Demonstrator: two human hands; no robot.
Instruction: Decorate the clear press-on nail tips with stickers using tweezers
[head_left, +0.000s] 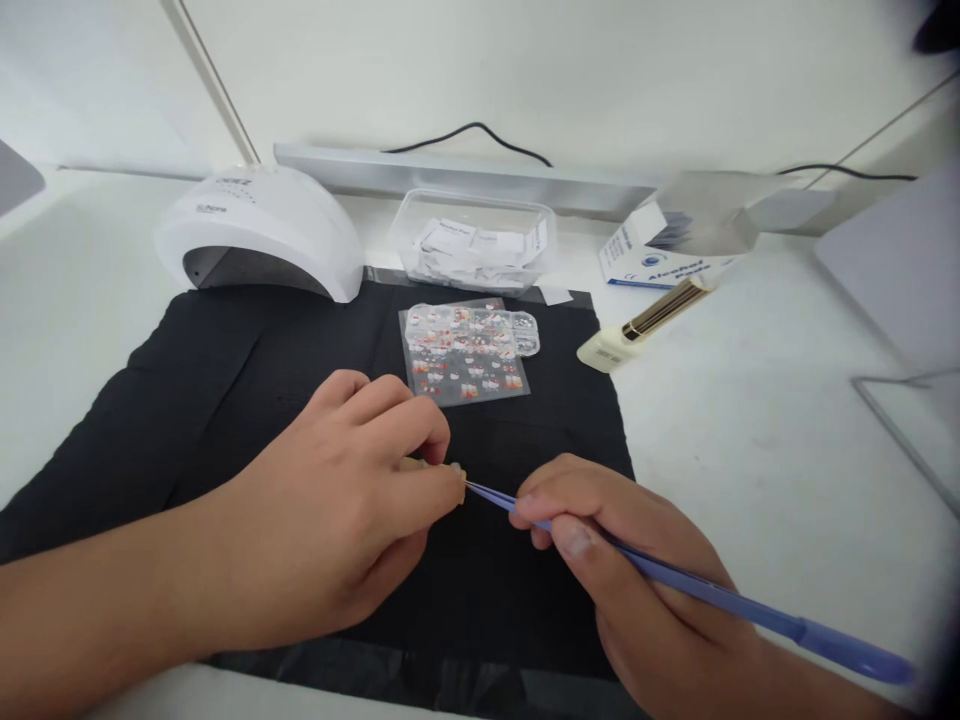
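My left hand [352,500] is curled over the black mat [225,390], its fingertips pinched around a small pale thing that is mostly hidden; what it is cannot be made out. My right hand [622,560] grips long blue tweezers [675,578] like a pen. The tweezers' tip touches the fingertips of my left hand. Just beyond both hands lies a clear sheet of small red and white nail stickers [466,350].
A white nail-curing lamp [262,235] stands at the back left. Behind the sheet is a clear tub of white wipe packets [474,240]. A blue and white box [660,255] and a cream and gold tool [649,320] lie at the right.
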